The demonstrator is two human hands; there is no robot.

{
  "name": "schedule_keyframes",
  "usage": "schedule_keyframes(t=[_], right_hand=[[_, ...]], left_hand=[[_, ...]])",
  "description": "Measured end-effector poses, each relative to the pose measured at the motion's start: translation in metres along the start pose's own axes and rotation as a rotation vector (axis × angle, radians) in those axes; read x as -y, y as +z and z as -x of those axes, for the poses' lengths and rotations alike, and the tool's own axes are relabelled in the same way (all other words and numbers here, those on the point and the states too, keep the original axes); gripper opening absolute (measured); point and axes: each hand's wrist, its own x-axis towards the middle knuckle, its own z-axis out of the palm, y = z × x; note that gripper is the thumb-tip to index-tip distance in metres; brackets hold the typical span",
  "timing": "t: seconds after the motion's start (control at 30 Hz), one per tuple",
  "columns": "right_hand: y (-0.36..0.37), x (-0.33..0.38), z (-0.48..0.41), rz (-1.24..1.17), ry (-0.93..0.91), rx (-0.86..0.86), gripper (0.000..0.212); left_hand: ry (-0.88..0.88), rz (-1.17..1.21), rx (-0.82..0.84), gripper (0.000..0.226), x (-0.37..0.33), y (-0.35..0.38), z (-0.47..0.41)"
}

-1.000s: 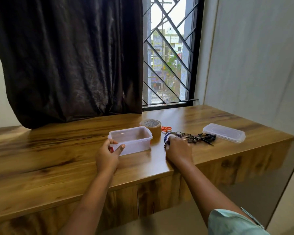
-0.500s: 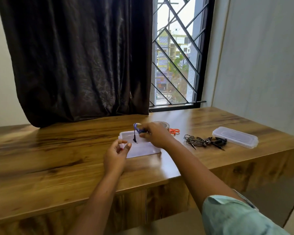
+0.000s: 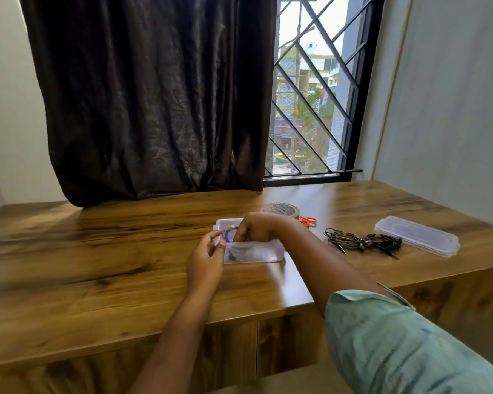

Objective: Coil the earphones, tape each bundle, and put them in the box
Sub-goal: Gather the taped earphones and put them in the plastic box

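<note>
Coiling looks like the step in hand: the right hand (image 3: 256, 227) pinches the blue earphones (image 3: 227, 235) just above the box (image 3: 268, 253), fingers curled tight on the cord. The left hand (image 3: 208, 257) sits just beside the loop, fingers loosely bent and apart; whether they touch the cord I cannot tell. To do it well, I would let the left hand feed the slack while the right lays even, flat loops, plug end tucked in last, so nothing springs open. Tape (image 3: 281, 211) and scissors (image 3: 308, 220) lie just behind the box, handy for binding. The other earphones (image 3: 359, 241) lie on the table (image 3: 97, 251), near the lid (image 3: 416, 236)
</note>
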Motion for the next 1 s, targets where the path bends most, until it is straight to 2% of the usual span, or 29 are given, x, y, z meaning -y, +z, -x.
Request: schedule_keyframes(t=[0.07,0.13,0.2,0.27,0.33,0.37,0.47,0.53,0.7,0.93,1.0], right_hand=[[-0.002,-0.002,-0.001,-0.027,-0.028,0.034,0.039],[-0.004,-0.007,0.004,-0.101,-0.03,-0.022,0.043],[-0.007,-0.018,0.014,-0.184,0.007,-0.165,0.04],[-0.011,-0.036,0.029,-0.3,0.11,-0.393,0.037],[-0.007,-0.063,0.045,-0.322,0.289,-0.603,0.031],[-0.002,-0.076,0.054,-0.255,0.4,-0.653,0.028],[0.021,-0.108,0.079,0.02,0.682,-0.537,0.028],[0.038,-0.117,0.089,0.083,0.769,-0.475,0.029],[0.055,-0.12,0.091,0.198,0.78,-0.561,0.024],[0.049,-0.117,0.082,0.162,0.82,-0.538,0.026],[0.051,-0.12,0.08,0.107,0.84,-0.587,0.027]], left_hand=[[-0.005,-0.023,-0.003,0.02,-0.001,0.0,0.0],[-0.002,-0.043,-0.005,0.02,-0.003,0.001,0.002],[0.014,-0.074,-0.014,0.019,-0.004,0.002,0.003],[0.026,-0.101,-0.012,0.02,-0.004,0.002,0.003],[0.033,-0.141,0.021,0.023,-0.004,0.003,0.003],[0.04,-0.163,0.041,0.024,-0.003,0.004,0.003],[0.084,-0.238,0.088,0.027,-0.002,0.008,0.004],[0.12,-0.277,0.113,0.029,-0.002,0.01,0.004],[0.143,-0.309,0.137,0.031,-0.001,0.011,0.003],[0.127,-0.278,0.125,0.034,-0.001,0.012,0.003],[0.137,-0.278,0.116,0.038,-0.002,0.012,0.003]])
